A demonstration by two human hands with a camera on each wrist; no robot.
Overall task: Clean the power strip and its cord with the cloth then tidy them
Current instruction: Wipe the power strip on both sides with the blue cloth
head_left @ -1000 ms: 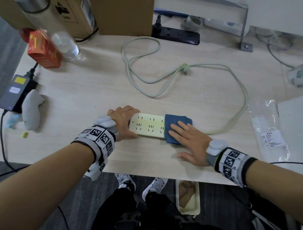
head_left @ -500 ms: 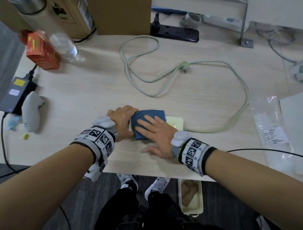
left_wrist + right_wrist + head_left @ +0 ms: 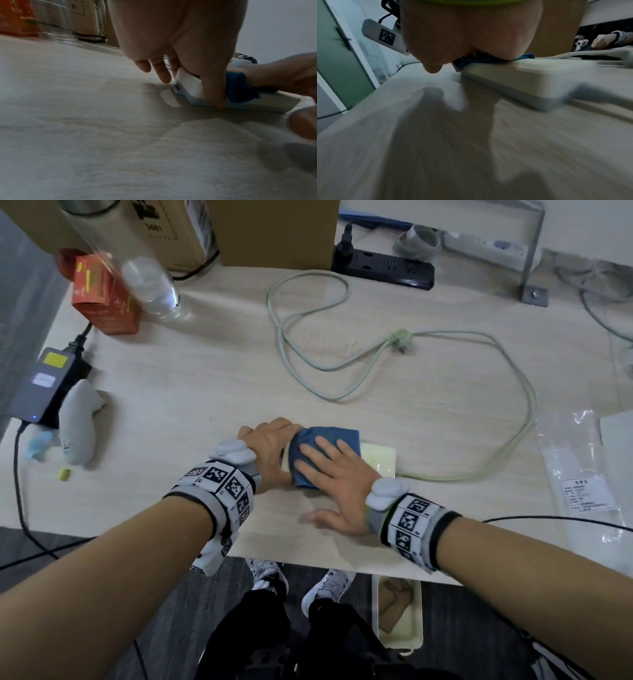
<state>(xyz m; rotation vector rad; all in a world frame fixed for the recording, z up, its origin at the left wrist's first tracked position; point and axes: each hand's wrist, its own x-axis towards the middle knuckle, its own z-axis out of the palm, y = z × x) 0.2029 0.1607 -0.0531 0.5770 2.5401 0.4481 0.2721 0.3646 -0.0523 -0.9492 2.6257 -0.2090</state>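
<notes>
Below, left hand [image 3: 270, 446] gripping power strip [image 3: 378, 460], right hand [image 3: 337, 484] flat-fingered pressing cloth [image 3: 325, 440].

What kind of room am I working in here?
Probably an office or lab workspace: a pale wooden desk, a black power strip plugged in at its far edge, and cardboard boxes against the back.

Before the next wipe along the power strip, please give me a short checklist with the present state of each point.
1. Left hand grips the power strip end: ok.
2. Right hand presses the blue cloth flat on the strip: ok.
3. Strip lies flat on the table: ok.
4. Plug is free, not in a socket: ok.
5. Cord is tidied: not ok, loose loops.
6. Strip surface is clean: cannot tell.
</notes>
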